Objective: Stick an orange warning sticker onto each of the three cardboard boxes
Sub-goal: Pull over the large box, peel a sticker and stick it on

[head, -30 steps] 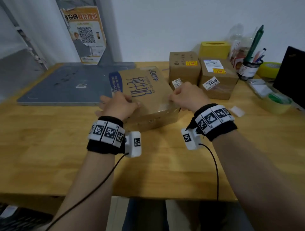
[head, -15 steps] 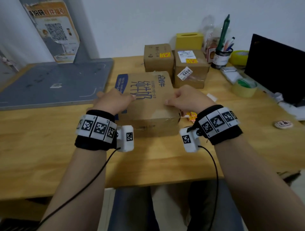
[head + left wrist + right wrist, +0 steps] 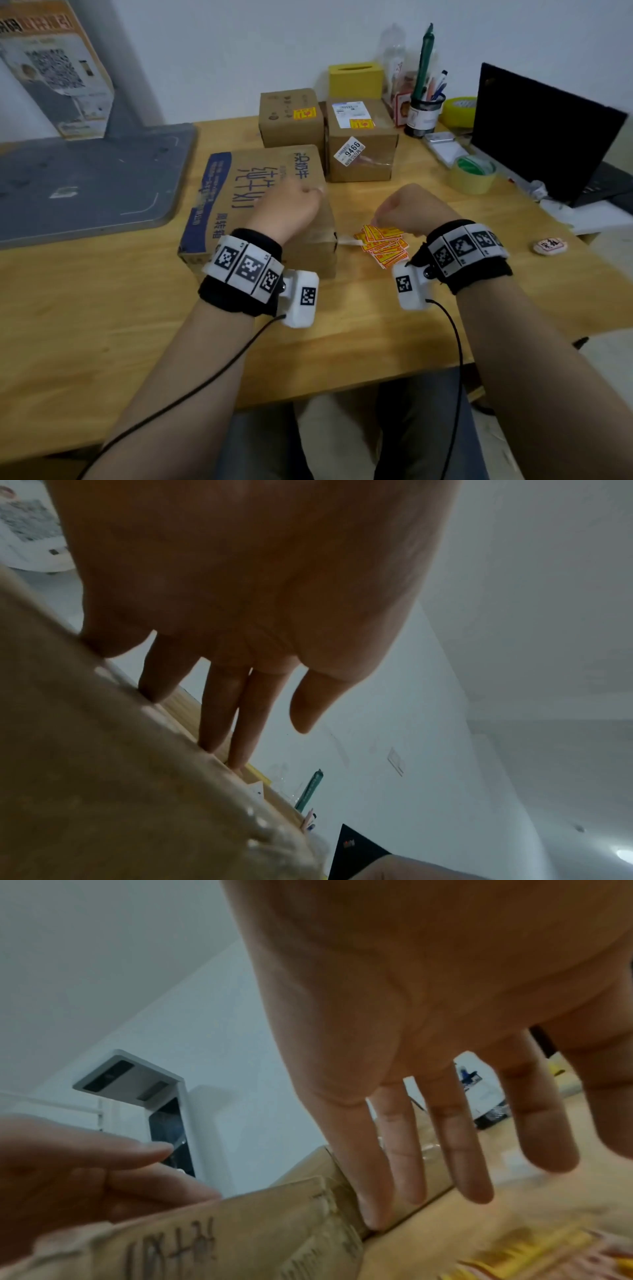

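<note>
A large cardboard box (image 3: 239,192) with blue print lies in front of me. My left hand (image 3: 291,209) rests on its top near the right edge, and the left wrist view shows its straight fingers (image 3: 240,710) touching the cardboard (image 3: 103,777). A loose pile of orange warning stickers (image 3: 383,245) lies on the table just right of the box. My right hand (image 3: 407,209) hovers over that pile with its fingers (image 3: 428,1150) straight and pointing down, holding nothing. Two smaller boxes (image 3: 291,137) (image 3: 359,161) stand behind, each with an orange sticker (image 3: 305,113) (image 3: 361,123) on top.
A grey mat (image 3: 85,178) covers the table's left side. On the right are an open black laptop (image 3: 541,137), a tape roll (image 3: 472,174), a pen cup (image 3: 424,113) and a small round tag (image 3: 549,246). A yellow box (image 3: 356,80) stands at the wall.
My right hand has let go of the big box's right side and moved right, over the sticker pile. My left hand slid from the box's left side onto its top.
</note>
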A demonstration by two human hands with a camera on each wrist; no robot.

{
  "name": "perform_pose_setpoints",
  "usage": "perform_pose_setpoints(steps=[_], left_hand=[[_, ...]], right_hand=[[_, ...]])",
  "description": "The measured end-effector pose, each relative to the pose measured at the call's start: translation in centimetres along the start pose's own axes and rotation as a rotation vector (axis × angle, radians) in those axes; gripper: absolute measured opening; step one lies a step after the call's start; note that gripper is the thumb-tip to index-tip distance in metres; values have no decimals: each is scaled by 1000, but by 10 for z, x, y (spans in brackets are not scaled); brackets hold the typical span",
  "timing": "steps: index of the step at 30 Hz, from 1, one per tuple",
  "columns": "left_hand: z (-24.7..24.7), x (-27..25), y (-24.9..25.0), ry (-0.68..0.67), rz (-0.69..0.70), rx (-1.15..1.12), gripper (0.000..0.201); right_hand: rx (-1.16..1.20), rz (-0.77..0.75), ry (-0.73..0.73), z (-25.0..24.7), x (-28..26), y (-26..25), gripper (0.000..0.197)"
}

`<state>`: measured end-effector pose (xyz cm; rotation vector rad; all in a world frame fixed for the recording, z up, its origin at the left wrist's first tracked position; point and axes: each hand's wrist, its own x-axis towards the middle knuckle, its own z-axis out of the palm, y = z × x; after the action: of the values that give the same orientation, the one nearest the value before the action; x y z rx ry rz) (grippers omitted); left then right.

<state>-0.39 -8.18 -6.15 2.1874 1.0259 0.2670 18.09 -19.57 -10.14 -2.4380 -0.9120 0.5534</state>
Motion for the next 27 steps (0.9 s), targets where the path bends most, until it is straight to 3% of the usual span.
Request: perform_pose_setpoints(steps=[6,15,21,27], left_hand=[[11,14,15,19,-28,69,43],[14,36,30,-9,-38,61,36],[9,38,26,-31,-15,41,41],[8,38,24,-31,12,43,43]], right_hand=[[-84,95,1,7,12,16,68],[-77,136,-13,6,18,22,60],[-41,166,-26,5,19,21,54],[-24,177,-10,6,18,18,76]])
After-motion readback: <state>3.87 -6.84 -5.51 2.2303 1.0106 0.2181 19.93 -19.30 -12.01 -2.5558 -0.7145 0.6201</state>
